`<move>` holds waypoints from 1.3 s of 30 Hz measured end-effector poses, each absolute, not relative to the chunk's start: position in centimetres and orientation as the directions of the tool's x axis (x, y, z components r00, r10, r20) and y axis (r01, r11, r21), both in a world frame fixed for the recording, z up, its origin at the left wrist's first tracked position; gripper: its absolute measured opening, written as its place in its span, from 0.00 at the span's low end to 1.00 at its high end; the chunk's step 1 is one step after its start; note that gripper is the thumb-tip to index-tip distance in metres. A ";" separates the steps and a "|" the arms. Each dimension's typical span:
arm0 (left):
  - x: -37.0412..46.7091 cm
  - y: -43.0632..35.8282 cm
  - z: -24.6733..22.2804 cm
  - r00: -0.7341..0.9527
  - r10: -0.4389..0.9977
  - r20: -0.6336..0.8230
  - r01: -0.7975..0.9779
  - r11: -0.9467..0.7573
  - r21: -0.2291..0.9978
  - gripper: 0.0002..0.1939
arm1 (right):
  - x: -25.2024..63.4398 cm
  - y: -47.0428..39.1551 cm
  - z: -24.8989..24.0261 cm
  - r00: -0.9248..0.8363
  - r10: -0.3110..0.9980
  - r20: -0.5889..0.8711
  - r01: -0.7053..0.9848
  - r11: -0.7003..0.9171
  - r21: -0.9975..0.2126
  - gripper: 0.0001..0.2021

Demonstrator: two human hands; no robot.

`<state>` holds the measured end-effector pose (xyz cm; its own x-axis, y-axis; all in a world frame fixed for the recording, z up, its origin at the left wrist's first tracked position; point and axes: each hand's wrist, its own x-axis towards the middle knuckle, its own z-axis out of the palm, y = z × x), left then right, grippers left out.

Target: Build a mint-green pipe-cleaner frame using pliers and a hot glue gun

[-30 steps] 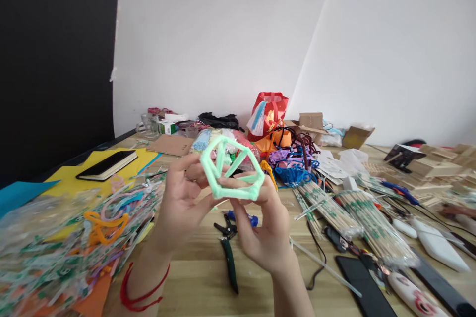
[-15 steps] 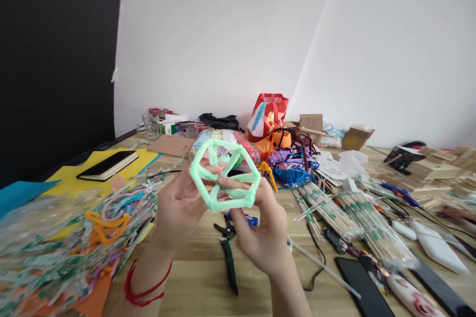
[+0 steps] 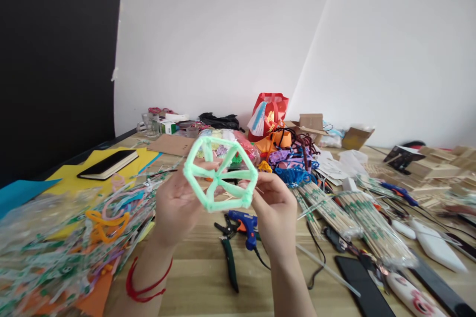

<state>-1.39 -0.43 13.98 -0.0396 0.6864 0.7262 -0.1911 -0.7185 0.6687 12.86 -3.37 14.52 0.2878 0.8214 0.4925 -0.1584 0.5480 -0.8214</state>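
While both hands hold it above the wooden table [image 3: 201, 277], the mint-green hexagonal frame of fuzzy pipe cleaners [image 3: 220, 173] faces the camera almost flat-on, spokes meeting near its centre. Its widest span runs roughly 9 to 3 o'clock, tilted slightly down toward 3.

Left hand [image 3: 174, 208]: at the frame's 8 o'clock, fingers curled narrow, tips pinching the left rim and a spoke. Red cord on that wrist.

Right hand [image 3: 275, 213]: at 4 o'clock, fingers bent close, gripping the lower-right corner.

Below the frame, at 6 o'clock on the table: blue glue gun [image 3: 243, 223], beside it green-handled black pliers [image 3: 228, 250].

At 9 o'clock: heap of clear plastic packets with coloured pipe cleaners [image 3: 74, 228]. At 3 o'clock: bundles of bamboo skewers [image 3: 353, 218].
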 end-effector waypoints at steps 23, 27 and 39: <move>-1.8 -0.4 15.5 0.019 0.807 0.590 0.283 -0.570 0.771 0.17 | 13.2 -2.3 14.0 -0.080 0.952 0.296 -0.271 0.265 -0.925 0.15; -1.4 0.0 15.2 0.147 0.870 0.471 0.297 -0.493 0.818 0.20 | 13.1 -1.7 13.6 -0.095 0.964 0.248 -0.385 0.194 -0.902 0.11; -2.2 1.3 14.6 -0.260 0.832 0.491 0.056 -0.494 0.868 0.13 | 13.8 -0.9 13.2 -0.158 0.962 0.223 -0.725 0.040 -0.687 0.17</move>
